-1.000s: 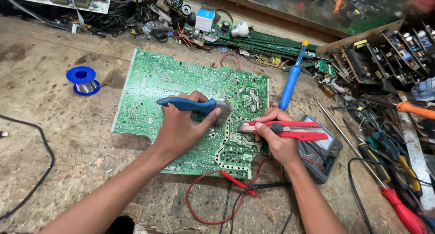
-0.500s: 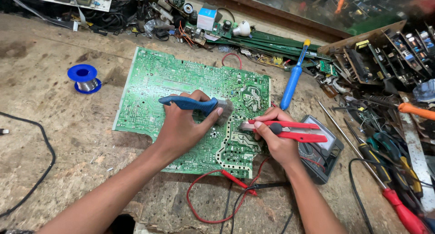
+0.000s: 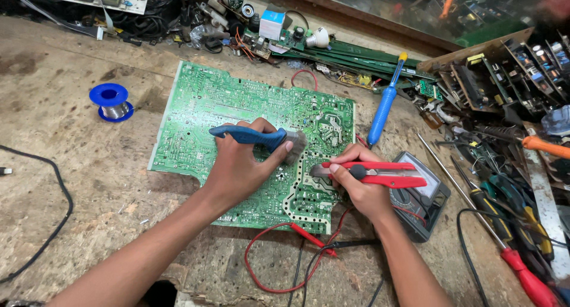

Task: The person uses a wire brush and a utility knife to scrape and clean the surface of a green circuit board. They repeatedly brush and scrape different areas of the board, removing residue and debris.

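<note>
A large green circuit board point(image 3: 208, 114) lies solder side up on the worn wooden bench. My left hand point(image 3: 240, 167) grips a blue-handled brush point(image 3: 249, 136) whose grey bristles rest on the board near its middle. Just to the right, my right hand point(image 3: 362, 188) holds a red utility knife point(image 3: 380, 173); its blade tip touches the board next to the bristles.
A blue solder spool point(image 3: 111, 103) sits left of the board, a blue soldering iron point(image 3: 383, 108) to its right. A multimeter point(image 3: 424, 197) with red and black leads point(image 3: 300, 247) lies under my right wrist. Screwdrivers point(image 3: 516, 265) and scrap boards point(image 3: 504, 75) crowd the right side.
The view has shifted slightly. Both hands stay in place on the board, with only small movement of the brush and the knife.
</note>
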